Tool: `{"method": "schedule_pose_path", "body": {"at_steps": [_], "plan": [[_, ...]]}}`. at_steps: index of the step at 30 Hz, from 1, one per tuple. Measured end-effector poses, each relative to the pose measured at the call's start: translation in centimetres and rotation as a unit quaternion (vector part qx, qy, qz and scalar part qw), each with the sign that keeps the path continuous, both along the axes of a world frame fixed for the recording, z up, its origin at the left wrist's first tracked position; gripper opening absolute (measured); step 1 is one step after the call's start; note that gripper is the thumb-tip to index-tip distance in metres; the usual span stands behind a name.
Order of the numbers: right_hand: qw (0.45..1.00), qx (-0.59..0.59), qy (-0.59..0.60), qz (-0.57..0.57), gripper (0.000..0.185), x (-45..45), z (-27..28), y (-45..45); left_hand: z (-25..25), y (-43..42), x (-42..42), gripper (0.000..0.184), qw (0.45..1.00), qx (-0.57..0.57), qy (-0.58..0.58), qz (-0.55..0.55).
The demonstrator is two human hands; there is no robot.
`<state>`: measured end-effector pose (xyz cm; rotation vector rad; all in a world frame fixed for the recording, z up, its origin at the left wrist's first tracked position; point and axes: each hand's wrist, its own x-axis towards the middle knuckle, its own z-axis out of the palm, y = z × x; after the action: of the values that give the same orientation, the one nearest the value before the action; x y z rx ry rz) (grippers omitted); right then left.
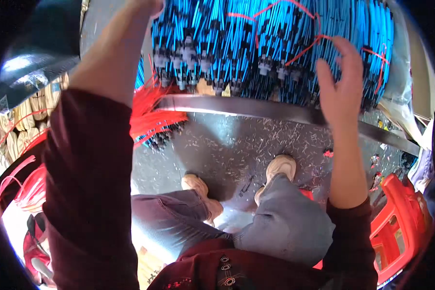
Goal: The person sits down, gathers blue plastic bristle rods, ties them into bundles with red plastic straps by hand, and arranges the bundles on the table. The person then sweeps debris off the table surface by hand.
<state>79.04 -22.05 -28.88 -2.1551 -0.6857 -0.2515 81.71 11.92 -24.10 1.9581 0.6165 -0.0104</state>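
Blue wires (227, 38) are lying bunched on the desk (256, 107). Our empty right hand (344, 89) is curving half open by the red string (318, 37), needing gentle pinching; our left hand's (153, 7) grip we can't tell.

- Two bare hands: one left hand (155, 7), mostly cut off by the top edge, and one right hand (344, 87).
- Two dark red sleeves (94, 183).
- Two trouser legs (287, 220).
- Two light shoes, one left shoe (195, 186) and one right shoe (281, 167).
- Three metal rings (226, 266) down the garment front.
- One metal rail (256, 107).
- One red plastic stool (396, 229), partly out of view.
- At least two bunches of blue cables (217, 34), with borders hard to separate; single cables too dense to count.
- At least two red ties (302, 52) around the blue cables.
- At least two bunches of red strands (152, 116).
- Several tan bundles (31, 108), too overlapped for an exact count.
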Motion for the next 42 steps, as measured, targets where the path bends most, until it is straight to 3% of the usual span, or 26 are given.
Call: {"method": "schedule_pose_path", "body": {"at_steps": [2,4,6,8,10,11,12,13,15,17,18,19,21,23,26,28,32,33,34,36,38,39,40,42], "plan": [[0.994,0.073,0.081,0.011,0.039,-0.6,0.1,0.3,-0.4,1.3,-0.5,0.036,0.999,0.04,-0.033,-0.012],[0.991,0.102,0.088,0.003,0.038,-0.8,0.2,0.2,1.0,0.7,-1.9,0.04,0.987,0.135,0.004,0.088],[0.982,0.143,0.122,0.0,0.036,-1.4,0.4,0.5,2.0,0.7,-3.8,0.045,0.992,-0.082,-0.078,0.049],[0.966,0.188,0.176,0.001,0.033,-2.0,1.0,0.6,4.0,-1.7,-6.2,0.054,0.942,-0.315,-0.113,-0.04],[0.949,0.219,0.224,0.046,0.036,-2.7,2.1,1.2,4.6,-3.8,-7.9,0.057,0.898,-0.401,-0.178,-0.032],[0.937,0.23,0.254,0.072,0.038,-3.3,3.3,1.9,4.8,-4.5,-8.8,0.058,0.898,-0.386,-0.208,-0.035],[0.922,0.242,0.284,0.099,0.041,-4.2,4.1,2.7,5.0,-5.5,-9.6,0.057,0.927,-0.279,-0.251,-0.017],[0.902,0.264,0.306,0.15,0.06,-5.0,4.2,3.1,4.7,-6.7,-10.9,0.055,0.894,-0.36,-0.265,-0.038],[0.863,0.26,0.382,0.202,0.076,-7.7,5.2,2.8,2.8,-7.3,-14.0,0.052,0.91,-0.343,-0.232,-0.036],[0.863,0.157,0.402,0.262,0.094,-8.8,4.3,0.4,-0.2,-7.9,-17.5,0.049,0.928,-0.318,-0.189,-0.037],[0.859,0.104,0.405,0.294,0.103,-9.3,3.9,-0.8,3.5,-10.9,-18.7,0.066,0.937,-0.307,-0.154,-0.068],[0.842,0.037,0.423,0.332,0.103,-10.5,2.4,-2.6,2.8,-11.6,-20.2,0.069,0.941,-0.285,-0.162,-0.083],[0.79,-0.105,0.436,0.418,0.104,-13.0,-0.3,-5.6,1.1,-12.1,-24.1,0.075,0.954,-0.232,-0.152,-0.109],[0.703,-0.284,0.408,0.509,0.101,-15.0,2.1,-3.8,0.1,-12.6,-28.3,0.081,0.961,-0.232,-0.088,-0.118],[0.497,-0.347,0.519,0.603,0.101,-16.2,1.7,-0.8,-1.5,-12.4,-35.0,0.083,0.962,-0.244,0.005,-0.119],[0.44,-0.316,0.504,0.673,0.099,-18.2,1.1,1.4,-1.2,-11.4,-38.1,0.082,0.954,-0.271,0.032,-0.123],[0.385,-0.338,0.482,0.711,0.095,-21.9,1.6,7.1,-1.5,-8.2,-44.7,0.079,0.953,-0.278,0.109,-0.054],[0.394,-0.342,0.469,0.712,0.09,-22.8,1.8,8.9,-1.6,-7.2,-46.6,0.079,0.955,-0.262,0.135,-0.041],[0.401,-0.344,0.46,0.714,0.085,-23.8,1.9,10.7,-2.0,-6.6,-48.6,0.079,0.939,-0.325,0.103,0.041],[0.408,-0.22,0.541,0.702,0.074,-25.6,1.3,13.9,-1.2,-5.5,-51.7,0.078,0.893,-0.403,0.057,0.191],[0.545,-0.181,0.46,0.678,0.058,-25.6,3.2,17.0,-0.5,-3.4,-53.5,0.072,0.875,-0.405,0.021,0.263],[0.587,-0.191,0.409,0.672,0.053,-25.1,3.0,18.0,-0.2,-2.1,-53.5,0.069,0.879,-0.369,0.029,0.3],[0.626,-0.198,0.357,0.665,0.048,-24.6,2.8,18.7,0.2,-1.0,-53.2,0.065,0.873,-0.36,0.0,0.331],[0.645,-0.185,0.398,0.626,0.039,-21.7,5.0,19.2,-0.7,2.7,-54.0,0.059,0.884,-0.334,-0.039,0.326]]}}
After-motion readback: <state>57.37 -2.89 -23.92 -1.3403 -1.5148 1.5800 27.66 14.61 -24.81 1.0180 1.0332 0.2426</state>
